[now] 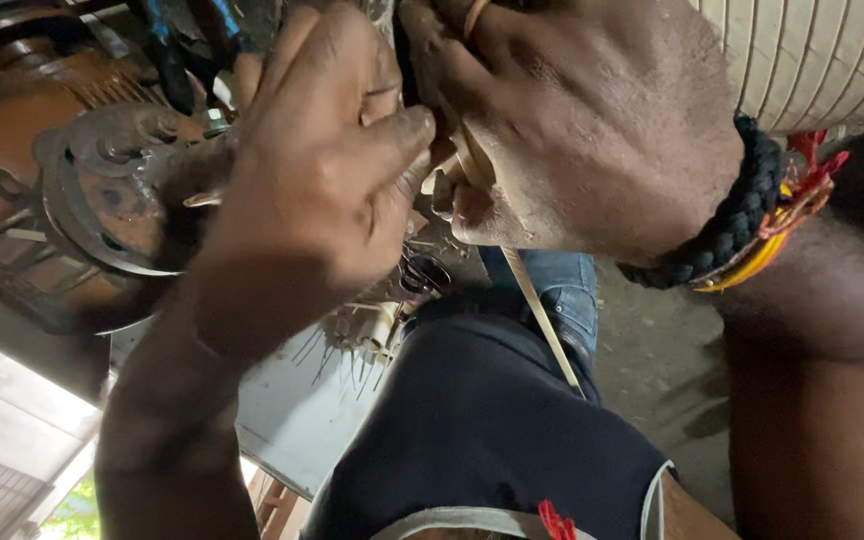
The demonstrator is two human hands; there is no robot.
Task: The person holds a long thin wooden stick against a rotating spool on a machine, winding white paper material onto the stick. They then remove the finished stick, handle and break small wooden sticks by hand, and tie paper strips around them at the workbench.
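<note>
My left hand (317, 170) and my right hand (592, 120) are close together at the top middle, fingers pinched on a thin pale strip (542, 320) that runs down and to the right from between them. The right wrist wears a black braided band (737, 225) with red and yellow threads. Both hands hide the spot where the strip's upper end sits. Just left of my left hand is a round rusty metal part (102, 190) with holes.
A ribbed white cylinder (822, 60) fills the top right. Below the hands are my dark shirt (482, 430) and blue jeans (562, 285). A pale flat board (292, 420) with thin wires lies at the lower middle, over concrete floor (652, 380).
</note>
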